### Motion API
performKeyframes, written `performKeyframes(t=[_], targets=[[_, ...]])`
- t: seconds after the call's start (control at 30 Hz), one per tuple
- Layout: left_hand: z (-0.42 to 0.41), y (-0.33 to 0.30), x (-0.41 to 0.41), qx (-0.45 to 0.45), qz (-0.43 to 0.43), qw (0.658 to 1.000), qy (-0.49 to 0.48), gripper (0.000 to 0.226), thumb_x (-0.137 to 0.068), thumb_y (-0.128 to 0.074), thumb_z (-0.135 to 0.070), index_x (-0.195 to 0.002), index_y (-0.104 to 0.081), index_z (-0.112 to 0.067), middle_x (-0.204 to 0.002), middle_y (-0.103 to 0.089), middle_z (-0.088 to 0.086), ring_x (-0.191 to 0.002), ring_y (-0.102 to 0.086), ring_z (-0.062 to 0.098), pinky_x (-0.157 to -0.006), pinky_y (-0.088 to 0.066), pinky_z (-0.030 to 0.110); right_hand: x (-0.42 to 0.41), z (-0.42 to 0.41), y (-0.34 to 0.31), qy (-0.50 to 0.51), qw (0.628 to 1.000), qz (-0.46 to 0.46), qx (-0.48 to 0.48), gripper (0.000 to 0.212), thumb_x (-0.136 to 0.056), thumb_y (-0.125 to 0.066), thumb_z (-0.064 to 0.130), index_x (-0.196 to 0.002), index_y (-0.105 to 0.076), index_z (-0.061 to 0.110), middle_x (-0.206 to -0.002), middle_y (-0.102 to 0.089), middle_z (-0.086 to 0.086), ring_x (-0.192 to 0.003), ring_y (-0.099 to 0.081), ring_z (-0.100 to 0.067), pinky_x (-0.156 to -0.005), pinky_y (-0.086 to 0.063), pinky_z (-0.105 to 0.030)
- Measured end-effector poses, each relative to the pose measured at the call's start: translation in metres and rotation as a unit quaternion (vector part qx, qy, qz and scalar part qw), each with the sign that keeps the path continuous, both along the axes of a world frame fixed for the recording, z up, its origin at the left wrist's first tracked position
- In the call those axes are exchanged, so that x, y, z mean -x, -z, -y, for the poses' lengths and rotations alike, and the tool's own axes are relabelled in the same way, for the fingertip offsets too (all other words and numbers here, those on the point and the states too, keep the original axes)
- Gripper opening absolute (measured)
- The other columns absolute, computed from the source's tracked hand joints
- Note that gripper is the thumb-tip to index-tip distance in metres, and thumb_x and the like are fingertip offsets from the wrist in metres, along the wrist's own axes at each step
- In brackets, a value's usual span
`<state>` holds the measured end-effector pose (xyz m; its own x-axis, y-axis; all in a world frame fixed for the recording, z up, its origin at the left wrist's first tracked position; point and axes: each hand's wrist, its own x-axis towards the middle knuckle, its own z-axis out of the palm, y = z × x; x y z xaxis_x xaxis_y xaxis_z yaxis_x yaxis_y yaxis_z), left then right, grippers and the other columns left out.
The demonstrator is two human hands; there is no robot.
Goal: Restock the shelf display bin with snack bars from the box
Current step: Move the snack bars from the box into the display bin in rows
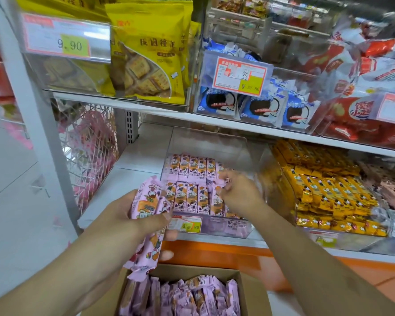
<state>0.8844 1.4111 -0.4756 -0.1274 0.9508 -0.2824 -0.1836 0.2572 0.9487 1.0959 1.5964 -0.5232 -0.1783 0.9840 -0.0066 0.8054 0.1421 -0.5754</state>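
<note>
A clear plastic display bin (242, 226) stands on the lower shelf, holding two rows of pink snack bars (193, 168) standing side by side. My left hand (132, 215) is shut on a bundle of several pink snack bars (149, 201), held in front of the bin's left corner. My right hand (240, 190) reaches into the bin at the right end of the near row, fingers pinched on one pink bar (224, 180). Below, an open cardboard box (251, 290) holds many more pink bars (192, 295).
A bin of yellow bars (328, 190) sits right of the pink bin. The upper shelf (146, 108) carries yellow biscuit bags (151, 55), blue-and-white packs (260, 108) and red packs (356, 110). A wire basket (89, 144) hangs left. An orange shelf base (214, 249) runs below.
</note>
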Motion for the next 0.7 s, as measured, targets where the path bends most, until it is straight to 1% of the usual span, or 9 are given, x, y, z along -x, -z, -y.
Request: performKeyframes(t=[0.13, 0.27, 0.3, 0.37, 0.43, 0.47, 0.53, 0.6, 0.7], targets=[[0.001, -0.001, 0.001, 0.003, 0.035, 0.999, -0.002, 0.025, -0.094, -0.068, -0.005, -0.114, -0.074, -0.019, -0.104, -0.08, 0.013, -0.084, -0.078, 0.038, -0.069, -0.063, 0.046, 0.005, 0.007, 0.005, -0.015, 0.998, 0.066, 0.004, 0.019, -0.096, -0.069, 0.017, -0.108, -0.064, 0.031, -0.103, -0.076, -0.003, -0.076, -0.067, -0.011, -0.056, -0.047, -0.021], [0.004, -0.009, -0.002, -0.001, 0.07, 0.997, -0.013, 0.028, -0.092, -0.069, -0.005, -0.118, -0.072, -0.014, -0.113, -0.079, 0.008, -0.097, -0.077, 0.038, -0.091, -0.055, 0.067, 0.01, 0.023, -0.015, -0.041, 0.986, 0.158, -0.031, 0.025, -0.098, -0.067, 0.025, -0.122, -0.065, 0.028, -0.118, -0.072, -0.002, -0.097, -0.067, -0.02, -0.085, -0.059, -0.037], [0.005, -0.011, -0.003, -0.002, 0.077, 0.997, -0.016, 0.028, -0.092, -0.068, -0.006, -0.12, -0.071, -0.012, -0.114, -0.079, 0.007, -0.098, -0.077, 0.038, -0.092, -0.054, 0.068, 0.011, 0.029, -0.024, -0.061, 0.986, 0.143, -0.056, 0.024, -0.099, -0.066, 0.022, -0.123, -0.066, 0.025, -0.119, -0.071, -0.002, -0.102, -0.066, -0.019, -0.09, -0.058, -0.039], [0.006, -0.015, -0.006, -0.005, 0.09, 0.996, -0.017, 0.029, -0.094, -0.066, -0.007, -0.123, -0.069, -0.008, -0.115, -0.079, 0.008, -0.1, -0.077, 0.038, -0.095, -0.053, 0.068, 0.013, 0.048, -0.046, -0.115, 0.992, 0.003, -0.056, 0.02, -0.098, -0.066, 0.011, -0.116, -0.069, 0.019, -0.114, -0.071, 0.003, -0.102, -0.065, -0.01, -0.092, -0.057, -0.033], [0.007, -0.017, -0.01, -0.006, 0.104, 0.994, -0.014, 0.029, -0.096, -0.064, -0.007, -0.125, -0.068, -0.005, -0.116, -0.078, 0.012, -0.102, -0.076, 0.04, -0.095, -0.053, 0.068, 0.014, 0.074, -0.074, -0.173, 0.966, -0.183, 0.051, 0.021, -0.096, -0.069, 0.007, -0.113, -0.073, 0.019, -0.111, -0.073, 0.001, -0.102, -0.068, -0.009, -0.09, -0.058, -0.027], [0.008, -0.018, -0.011, -0.006, 0.112, 0.994, -0.012, 0.03, -0.096, -0.064, -0.007, -0.125, -0.068, -0.004, -0.116, -0.077, 0.015, -0.102, -0.075, 0.041, -0.095, -0.053, 0.067, 0.013, 0.086, -0.085, -0.199, 0.945, -0.237, 0.106, 0.021, -0.096, -0.071, 0.009, -0.114, -0.074, 0.02, -0.114, -0.073, -0.001, -0.105, -0.07, -0.011, -0.092, -0.058, -0.026], [0.01, -0.02, -0.016, -0.007, 0.122, 0.992, -0.004, 0.03, -0.094, -0.065, -0.007, -0.123, -0.07, -0.005, -0.114, -0.076, 0.02, -0.103, -0.075, 0.042, -0.092, -0.055, 0.066, 0.013, 0.104, -0.093, -0.238, 0.933, -0.237, 0.126, 0.025, -0.094, -0.077, 0.017, -0.117, -0.074, 0.024, -0.12, -0.071, 0.001, -0.11, -0.069, -0.01, -0.096, -0.057, -0.026], [0.012, -0.022, -0.022, -0.011, 0.127, 0.992, -0.002, 0.027, -0.09, -0.069, -0.007, -0.116, -0.075, -0.009, -0.112, -0.076, 0.022, -0.102, -0.075, 0.042, -0.09, -0.056, 0.064, 0.011, 0.113, -0.092, -0.238, 0.94, -0.218, 0.11, 0.032, -0.089, -0.084, 0.017, -0.116, -0.072, 0.028, -0.119, -0.069, 0.004, -0.108, -0.067, -0.004, -0.092, -0.058, -0.026], [0.015, -0.025, -0.031, -0.014, 0.129, 0.992, 0.0, 0.029, -0.082, -0.074, -0.014, -0.11, -0.079, -0.014, -0.112, -0.077, 0.02, -0.101, -0.075, 0.043, -0.094, -0.055, 0.064, 0.003, 0.119, -0.095, -0.216, 0.94, -0.241, 0.111, 0.041, -0.084, -0.087, 0.01, -0.114, -0.071, 0.032, -0.109, -0.071, 0.001, -0.098, -0.068, -0.014, -0.085, -0.059, -0.032]])
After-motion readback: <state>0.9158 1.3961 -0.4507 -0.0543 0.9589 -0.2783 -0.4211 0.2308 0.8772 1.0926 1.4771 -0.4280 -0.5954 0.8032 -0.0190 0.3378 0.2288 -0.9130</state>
